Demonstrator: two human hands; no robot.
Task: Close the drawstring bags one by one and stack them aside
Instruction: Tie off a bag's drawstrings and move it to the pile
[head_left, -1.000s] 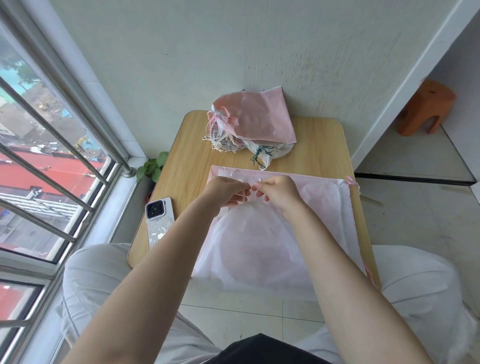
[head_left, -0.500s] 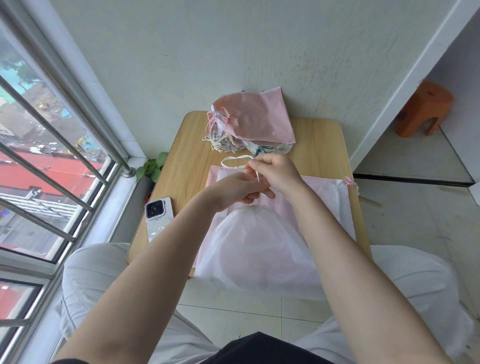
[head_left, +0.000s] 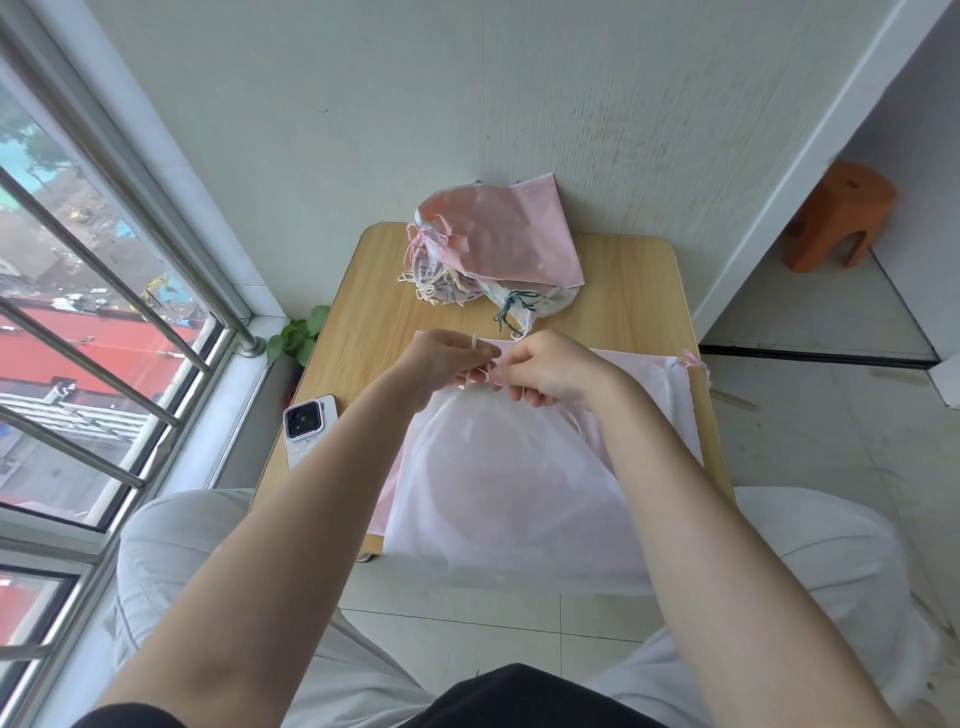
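A white translucent drawstring bag (head_left: 509, 483) lies on top of pink bags (head_left: 670, 395) on the small wooden table (head_left: 363, 332), its lower part hanging over the near edge. Its mouth is gathered tight between my hands. My left hand (head_left: 441, 358) pinches the white drawstring (head_left: 475, 343), which loops over its fingers. My right hand (head_left: 550, 369) pinches the same cord just beside it. At the table's far side a heap of closed bags (head_left: 498, 249) lies against the wall, a pink one on top.
A white phone (head_left: 310, 426) lies face down at the table's left edge. A window with metal bars (head_left: 104, 322) runs along the left, with a small green plant (head_left: 298, 338) below it. An orange stool (head_left: 841, 218) stands at the far right. My knees flank the table.
My right hand has come back down from the far side to level with the left. The bag's mouth has gone from spread flat to bunched tight, and the cord loop now sits over my left fingers.
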